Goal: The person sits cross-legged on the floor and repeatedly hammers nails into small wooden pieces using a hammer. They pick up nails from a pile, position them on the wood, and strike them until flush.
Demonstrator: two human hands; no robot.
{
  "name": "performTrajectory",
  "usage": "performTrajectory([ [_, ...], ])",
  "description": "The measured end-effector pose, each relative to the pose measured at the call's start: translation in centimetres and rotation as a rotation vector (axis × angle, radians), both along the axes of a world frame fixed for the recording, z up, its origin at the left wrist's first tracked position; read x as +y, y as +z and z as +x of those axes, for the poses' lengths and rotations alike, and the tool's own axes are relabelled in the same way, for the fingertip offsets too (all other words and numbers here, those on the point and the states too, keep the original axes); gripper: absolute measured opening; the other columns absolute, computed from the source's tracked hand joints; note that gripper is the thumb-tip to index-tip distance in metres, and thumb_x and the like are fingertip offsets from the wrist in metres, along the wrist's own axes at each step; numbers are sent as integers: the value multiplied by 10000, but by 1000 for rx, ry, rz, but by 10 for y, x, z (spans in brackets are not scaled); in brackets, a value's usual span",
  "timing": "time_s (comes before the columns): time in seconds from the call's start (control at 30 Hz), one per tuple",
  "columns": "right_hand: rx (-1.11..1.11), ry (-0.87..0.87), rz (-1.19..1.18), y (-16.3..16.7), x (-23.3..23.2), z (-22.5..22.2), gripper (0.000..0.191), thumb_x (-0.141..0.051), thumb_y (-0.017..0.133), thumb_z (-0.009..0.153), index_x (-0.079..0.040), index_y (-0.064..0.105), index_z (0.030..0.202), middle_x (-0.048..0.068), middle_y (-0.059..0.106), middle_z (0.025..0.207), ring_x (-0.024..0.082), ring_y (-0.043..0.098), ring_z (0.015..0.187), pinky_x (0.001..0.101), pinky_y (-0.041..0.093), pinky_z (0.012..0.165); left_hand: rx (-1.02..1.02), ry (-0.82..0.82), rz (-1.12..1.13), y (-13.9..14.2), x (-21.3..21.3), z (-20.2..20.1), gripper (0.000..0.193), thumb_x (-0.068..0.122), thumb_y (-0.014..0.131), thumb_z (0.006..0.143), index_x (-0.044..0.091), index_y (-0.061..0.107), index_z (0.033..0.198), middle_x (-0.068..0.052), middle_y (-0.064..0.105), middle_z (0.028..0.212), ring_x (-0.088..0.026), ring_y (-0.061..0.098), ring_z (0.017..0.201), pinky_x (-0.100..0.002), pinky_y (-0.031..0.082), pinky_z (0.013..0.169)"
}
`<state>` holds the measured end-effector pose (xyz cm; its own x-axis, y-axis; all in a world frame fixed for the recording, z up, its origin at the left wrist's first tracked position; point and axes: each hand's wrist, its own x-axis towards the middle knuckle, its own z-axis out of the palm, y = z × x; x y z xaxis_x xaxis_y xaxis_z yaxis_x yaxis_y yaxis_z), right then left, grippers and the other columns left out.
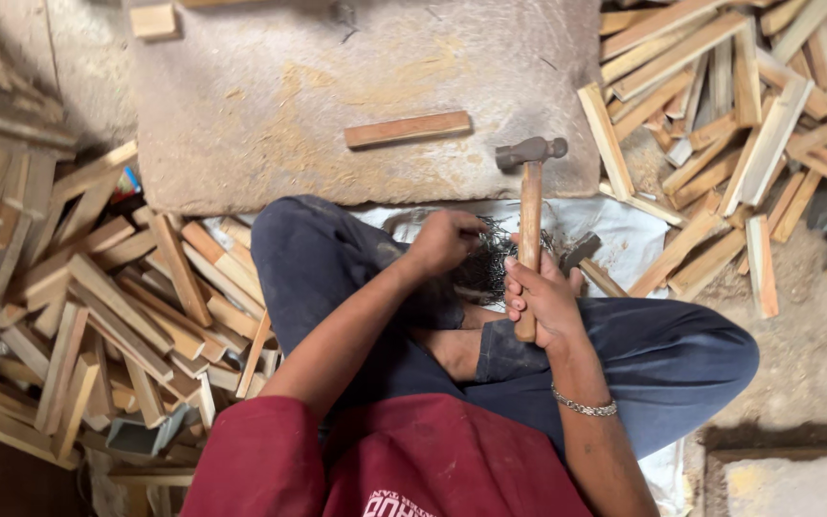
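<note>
At the centre of the frame the right hand [543, 302] is wrapped tight around the wooden handle of a hammer [529, 211], its metal head up and just over the near edge of the stone slab [241, 115]. The left hand [444, 239] is bunched, fingers pinching into a dark pile of nails [485, 268] (whether it has any pinched cannot be told). A single wood strip [407, 128] lies on the slab, with heaps of wood offcuts [107, 316] at both sides.

A flat grey stone slab [270, 105] dusted with sawdust carries one short reddish wooden strip [407, 128]. Loose piles of pale cut wooden slats [107, 306] lie at left, and more wooden slats [739, 115] at right. A white woven sheet [629, 239] covers the floor.
</note>
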<state>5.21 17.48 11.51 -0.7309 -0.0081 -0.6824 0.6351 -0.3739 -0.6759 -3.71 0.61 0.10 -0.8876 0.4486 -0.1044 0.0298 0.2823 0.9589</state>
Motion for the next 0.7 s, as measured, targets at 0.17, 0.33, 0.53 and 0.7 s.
performTrajectory([
  [0.17, -16, -70, -178, -15, 4, 8, 529, -159, 615, 981, -170, 449, 1483, -4, 482, 676, 74, 460, 480, 253, 435, 412, 167, 171, -9, 6, -14, -42, 208, 37, 778, 838, 39, 786, 1046, -121, 795, 1014, -196, 769, 886, -320, 614, 838],
  [0.33, -33, -134, -310, -13, 2, 9, 487, -169, 607, 998, -172, 469, 1465, -6, 475, 687, 71, 453, 486, 253, 439, 424, 191, 276, -220, 7, -11, -117, 154, 87, 660, 992, 145, 799, 1022, -47, 802, 996, -120, 747, 781, -271, 627, 676],
  [0.53, -40, -157, -341, -11, -1, 9, 473, -163, 618, 989, -197, 476, 1439, -9, 481, 682, 71, 454, 471, 242, 423, 410, 296, 324, -70, -2, -8, -144, 147, 58, 668, 980, 146, 784, 1001, -25, 800, 1027, -99, 763, 885, -262, 666, 763],
  [0.7, -51, -164, -311, -9, -2, 10, 474, -149, 616, 992, -179, 483, 1445, -3, 484, 672, 74, 460, 469, 245, 430, 403, 294, 330, -158, -2, -7, -140, 108, 98, 692, 974, 148, 781, 1009, -26, 788, 1007, -100, 750, 874, -264, 654, 752],
])
